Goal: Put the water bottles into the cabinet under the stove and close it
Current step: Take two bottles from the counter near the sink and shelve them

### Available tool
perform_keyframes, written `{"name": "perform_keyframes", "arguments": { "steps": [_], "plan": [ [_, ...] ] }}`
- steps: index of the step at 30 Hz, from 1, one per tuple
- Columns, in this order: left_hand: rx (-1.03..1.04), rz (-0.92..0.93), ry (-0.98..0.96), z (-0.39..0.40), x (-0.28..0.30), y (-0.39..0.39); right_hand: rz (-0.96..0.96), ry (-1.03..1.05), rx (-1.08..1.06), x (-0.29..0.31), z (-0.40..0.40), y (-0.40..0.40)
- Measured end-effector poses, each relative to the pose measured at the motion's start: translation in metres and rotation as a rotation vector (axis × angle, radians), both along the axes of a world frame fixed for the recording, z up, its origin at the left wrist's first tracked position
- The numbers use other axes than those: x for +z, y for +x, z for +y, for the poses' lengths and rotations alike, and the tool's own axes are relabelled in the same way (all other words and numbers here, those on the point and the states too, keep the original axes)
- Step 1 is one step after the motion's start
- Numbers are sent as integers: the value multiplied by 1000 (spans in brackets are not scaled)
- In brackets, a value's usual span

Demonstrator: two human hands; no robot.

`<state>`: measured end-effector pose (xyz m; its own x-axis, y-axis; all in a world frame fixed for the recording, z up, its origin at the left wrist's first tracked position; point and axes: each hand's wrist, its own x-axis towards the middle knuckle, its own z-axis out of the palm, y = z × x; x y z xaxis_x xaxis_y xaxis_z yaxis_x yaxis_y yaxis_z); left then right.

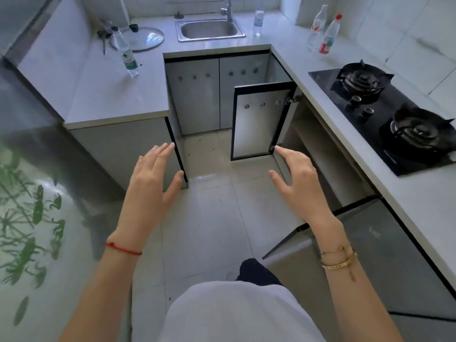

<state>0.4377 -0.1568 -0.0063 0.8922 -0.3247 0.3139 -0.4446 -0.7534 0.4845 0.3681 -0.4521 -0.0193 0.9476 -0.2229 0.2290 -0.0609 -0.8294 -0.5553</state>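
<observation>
Water bottles, four on view, all upright on the pale countertop and none in the cabinet. Our catalogue runs from the largest item down.

1. Countertop: U-shaped, wrapping left, back and right around a tiled floor.
2. Cabinet under the stove: both of its doors stand open. The far door swings out toward the floor, showing three round holes near its top; the near door also hangs open, low at our right. A pale shelf shows inside; we see no bottle on it.
3. Stove: black glass, two burners, two knobs between them, set into the right-hand counter.
4. Sink: steel, set into the back counter, with a tap behind it.
5. Glass lid: lying flat on the back-left counter, dark utensils beside it.
6. Left hand: open, fingers spread and loosely extended, holding nothing, raised over the floor near the left cabinet's corner. A red string circles the wrist.
7. Right hand: open, fingers spread, holding nothing; its forefinger tip lies just beside the lower corner of the far door, though we cannot tell whether it touches. Gold bracelets circle the wrist.
8. Green-label bottle: left counter, just in front of the glass lid.
9. Clear bottle: back counter, right of the sink.
10. Red-capped bottle: right counter, beyond the stove.
11. Red-label bottle: just behind the red-capped one, near the wall.
</observation>
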Motion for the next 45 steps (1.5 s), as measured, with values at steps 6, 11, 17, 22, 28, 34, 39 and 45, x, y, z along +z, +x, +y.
{"name": "perform_keyframes", "arguments": {
  "steps": [6,11,17,22,28,34,39,45],
  "plan": [
    [40,39,12,-36,-9,93,0,6,25,-20,-32,103],
    [121,43,-6,-71,-12,182,-8,18,99,-21,-65,216],
    [241,34,-74,-101,-5,287,-50,-12,241,2,-97,364],
    [358,38,-64,-106,-4,361,-75,-26,357,9,-108,472],
    [473,20,-60,-96,-14,442,-60,-19,449,-2,-103,574],
    [546,37,-36,-81,-27,537,-36,-12,502,-15,-82,684],
    [598,68,-48,-65,-20,615,-5,-11,545,-8,-57,777],
    [623,81,-66,-46,-13,689,2,2,558,1,-27,861]
  ]
}}
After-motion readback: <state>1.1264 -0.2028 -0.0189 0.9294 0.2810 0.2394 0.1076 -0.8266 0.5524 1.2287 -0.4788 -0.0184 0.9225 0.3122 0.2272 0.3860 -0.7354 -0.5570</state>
